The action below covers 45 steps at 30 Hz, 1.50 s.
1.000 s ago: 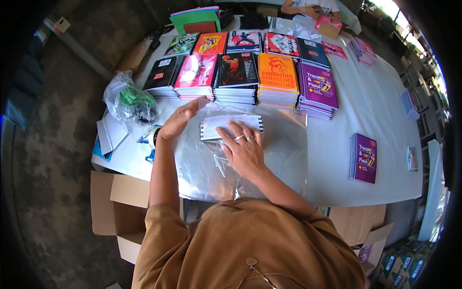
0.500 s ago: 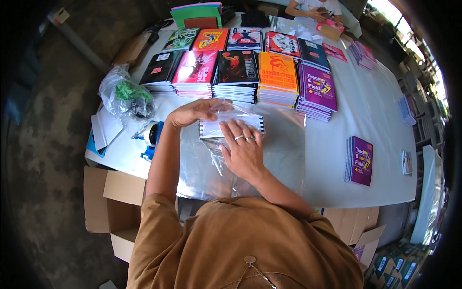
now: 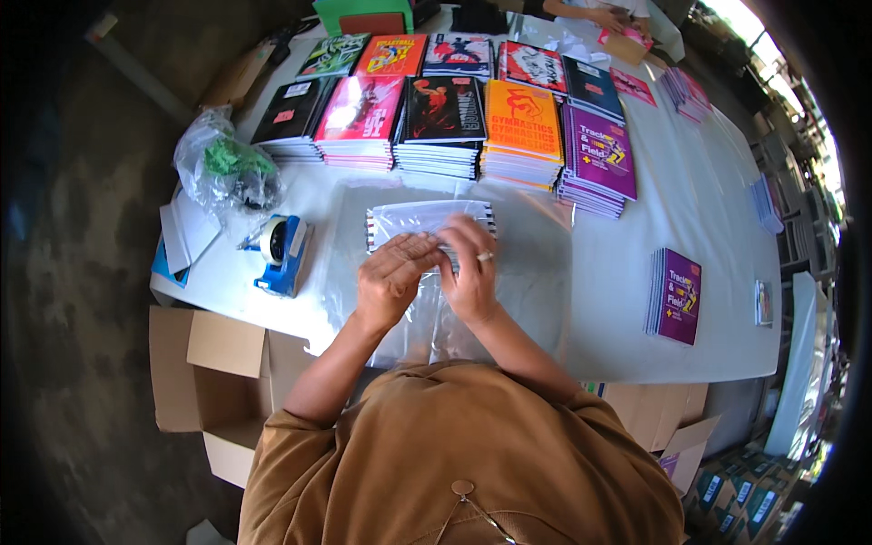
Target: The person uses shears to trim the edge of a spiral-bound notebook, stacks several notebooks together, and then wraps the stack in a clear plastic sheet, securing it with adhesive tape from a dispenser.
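Observation:
A stack of spiral-bound notebooks with a white face upward lies in a clear plastic bag, in front of me. At its near edge my left hand has its fingers pressed together over the loose plastic, seemingly closed on it. My right hand meets the left fingertips from the right. Its fingers are bent and smeared by motion, so its hold is unclear. Under both hands a large clear plastic sheet covers the table. A blue tape dispenser stands to the left.
Two rows of notebook piles, with an orange pile among them, stand beyond my hands. A crumpled plastic bag lies at left. Purple notebooks sit at right. An open cardboard box stands below the table's left edge. Another person's hand shows across the table.
My left hand has come from the stack's far left corner to its near edge. My right hand has lifted off the stack's top and drawn nearer me, meeting the left.

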### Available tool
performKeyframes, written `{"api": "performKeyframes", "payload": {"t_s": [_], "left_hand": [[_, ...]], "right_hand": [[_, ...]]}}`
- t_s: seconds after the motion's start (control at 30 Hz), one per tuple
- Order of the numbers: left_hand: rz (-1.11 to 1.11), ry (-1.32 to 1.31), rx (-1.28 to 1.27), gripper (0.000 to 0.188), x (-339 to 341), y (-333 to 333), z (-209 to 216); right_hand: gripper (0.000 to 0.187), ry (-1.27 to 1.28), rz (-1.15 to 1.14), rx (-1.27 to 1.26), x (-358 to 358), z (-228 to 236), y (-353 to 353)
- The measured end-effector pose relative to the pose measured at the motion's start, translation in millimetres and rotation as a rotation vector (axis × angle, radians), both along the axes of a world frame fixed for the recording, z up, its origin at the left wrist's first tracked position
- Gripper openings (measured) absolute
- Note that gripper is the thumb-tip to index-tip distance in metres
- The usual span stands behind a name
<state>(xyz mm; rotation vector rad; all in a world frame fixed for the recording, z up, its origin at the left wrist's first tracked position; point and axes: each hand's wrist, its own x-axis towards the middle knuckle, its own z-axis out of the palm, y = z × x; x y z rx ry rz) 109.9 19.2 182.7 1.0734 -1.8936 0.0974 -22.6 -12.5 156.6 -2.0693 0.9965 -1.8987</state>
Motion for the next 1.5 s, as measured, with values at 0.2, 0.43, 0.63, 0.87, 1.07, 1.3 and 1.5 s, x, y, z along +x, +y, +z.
{"api": "performKeyframes", "payload": {"t_s": [0.2,0.43,0.63,0.87,1.07,1.3,1.5], "left_hand": [[0.479,-0.024,-0.029,0.029,98.8,35.1,-23.3],[0.715,0.639,1.045,0.052,241.7,69.2,-63.7],[0.603,0.869,1.32,0.035,264.3,76.8,-63.9],[0.567,0.929,1.012,0.02,269.3,139.7,-97.8],[0.518,1.122,0.487,0.022,126.1,28.4,10.7],[0.238,1.208,1.033,0.037,-28.1,24.7,-12.5],[0.404,1.174,1.146,0.041,-6.9,35.9,-94.9]], "right_hand": [[0.018,0.26,0.015,-0.083,-12.1,-14.2,-8.0],[0.017,0.251,0.042,-0.117,-5.4,-12.3,-8.9],[0.022,0.289,0.017,-0.119,-4.9,-11.5,-5.6],[0.024,0.262,0.012,-0.137,-0.5,-9.9,-5.1],[0.024,0.294,-0.031,-0.138,-11.8,-17.9,-14.3],[0.037,0.401,0.005,-0.009,-15.7,-4.1,-2.5],[0.056,0.806,0.14,0.265,-6.0,67.9,3.5]]}}
